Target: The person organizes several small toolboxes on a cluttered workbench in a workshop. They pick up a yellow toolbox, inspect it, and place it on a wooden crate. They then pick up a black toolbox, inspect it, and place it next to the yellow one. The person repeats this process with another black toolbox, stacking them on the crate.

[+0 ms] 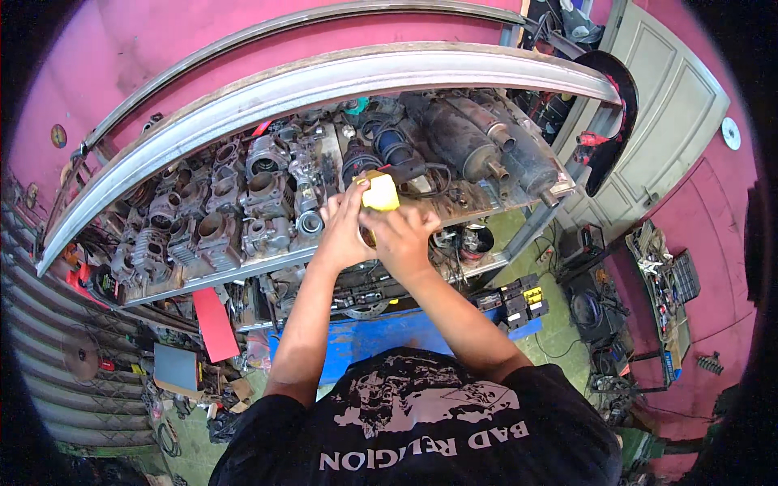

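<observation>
— Yellow item [382,194]: where is it showing?
— At the shelf's [219,280] near edge; left hand [347,225] is clamping it.
— Right hand [403,239]?
— Lying just beside its near side; grip, cannot tell.
— Shelf stock?
— Engine parts [217,231] are standing left; mufflers [463,146] are lying right.

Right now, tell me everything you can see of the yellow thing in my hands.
The yellow thing looks small and angular, with a bright, washed-out face and a darker upper-left edge. Your left hand grips its left side; your right hand is at its lower edge, partly covering it. It's raised before the parts shelf. Material and markings are unclear.
</observation>
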### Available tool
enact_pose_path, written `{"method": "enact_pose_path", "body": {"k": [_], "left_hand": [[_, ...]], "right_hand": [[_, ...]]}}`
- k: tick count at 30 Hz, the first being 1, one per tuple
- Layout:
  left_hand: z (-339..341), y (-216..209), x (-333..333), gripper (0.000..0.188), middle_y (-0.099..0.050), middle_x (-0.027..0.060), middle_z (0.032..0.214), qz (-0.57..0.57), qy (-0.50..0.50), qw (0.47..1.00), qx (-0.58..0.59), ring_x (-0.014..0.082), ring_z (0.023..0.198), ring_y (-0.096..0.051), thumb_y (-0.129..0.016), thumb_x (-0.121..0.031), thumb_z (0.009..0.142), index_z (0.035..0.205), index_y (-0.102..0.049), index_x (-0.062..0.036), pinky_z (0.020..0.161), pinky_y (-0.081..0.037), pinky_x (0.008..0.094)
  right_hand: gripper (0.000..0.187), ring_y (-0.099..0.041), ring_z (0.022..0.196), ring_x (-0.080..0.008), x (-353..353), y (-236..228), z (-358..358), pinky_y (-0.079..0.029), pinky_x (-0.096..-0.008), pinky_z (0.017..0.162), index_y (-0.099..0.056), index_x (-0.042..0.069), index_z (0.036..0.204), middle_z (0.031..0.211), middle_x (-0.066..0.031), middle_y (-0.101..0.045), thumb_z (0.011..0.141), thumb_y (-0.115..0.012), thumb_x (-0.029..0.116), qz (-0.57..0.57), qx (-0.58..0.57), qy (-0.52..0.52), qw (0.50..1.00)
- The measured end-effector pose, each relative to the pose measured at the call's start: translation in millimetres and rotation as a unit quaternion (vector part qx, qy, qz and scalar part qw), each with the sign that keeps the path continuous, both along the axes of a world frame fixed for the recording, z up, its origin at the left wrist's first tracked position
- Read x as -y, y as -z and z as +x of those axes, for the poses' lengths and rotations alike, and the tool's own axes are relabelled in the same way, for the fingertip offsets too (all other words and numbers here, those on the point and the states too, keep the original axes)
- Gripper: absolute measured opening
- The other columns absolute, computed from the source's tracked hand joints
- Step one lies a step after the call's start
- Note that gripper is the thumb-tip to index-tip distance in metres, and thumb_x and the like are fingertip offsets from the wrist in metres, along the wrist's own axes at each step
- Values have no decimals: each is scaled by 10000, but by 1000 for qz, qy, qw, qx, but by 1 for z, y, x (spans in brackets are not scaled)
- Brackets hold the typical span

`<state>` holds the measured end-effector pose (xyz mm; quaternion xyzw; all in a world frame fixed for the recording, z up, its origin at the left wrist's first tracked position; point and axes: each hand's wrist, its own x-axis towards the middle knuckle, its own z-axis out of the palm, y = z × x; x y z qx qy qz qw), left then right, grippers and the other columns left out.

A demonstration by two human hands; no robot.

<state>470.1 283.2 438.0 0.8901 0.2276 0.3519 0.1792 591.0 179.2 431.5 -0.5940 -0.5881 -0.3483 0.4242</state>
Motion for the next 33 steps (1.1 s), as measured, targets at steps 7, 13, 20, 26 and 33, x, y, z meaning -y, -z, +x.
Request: {"method": "enact_pose_path", "body": {"k": [7,13,20,26,33], "left_hand": [[-2,-3,2,1288,-437,168,1554,-6,4,1000,-21,429,1274,-456,-934,-258,438,1557,-302,-167,1043,-357,536],[-3,-3,-2,1275,-434,167,1558,21,-3,1000,-20,425,1270,-457,-932,-261,447,1553,-306,-161,1036,-363,534],[-2,-5,1,1275,-412,164,1578,7,-1,999,-32,420,1270,-457,-946,-302,457,1548,-307,-135,1046,-354,532],[1,-5,3,1296,-410,154,1583,20,-6,1000,-19,427,1261,-467,-957,-301,454,1555,-293,-149,1038,-355,535],[-2,-9,3,1320,-395,143,1594,31,3,999,-24,426,1308,-440,-962,-288,440,1566,-286,-161,1068,-345,545]], "right_hand": [[239,-560,966,-164,1,4,23,-297,-473,915,-780,284,1005,991,111,-688,818,-715,150,14,-43,59,997],[319,-565,986,-144,18,8,17,-289,-448,900,-790,301,1027,971,129,-660,761,-731,135,-25,-5,8,1000],[324,-558,916,-150,46,34,10,-296,-444,867,-788,288,1031,946,131,-665,762,-735,117,-24,12,3,1000],[272,-549,964,-178,50,38,11,-304,-472,865,-784,299,1020,981,129,-673,790,-740,160,-53,46,0,998],[320,-540,957,-158,43,30,23,-297,-453,872,-797,324,1013,1022,175,-692,759,-734,140,-47,62,-31,996]]}}
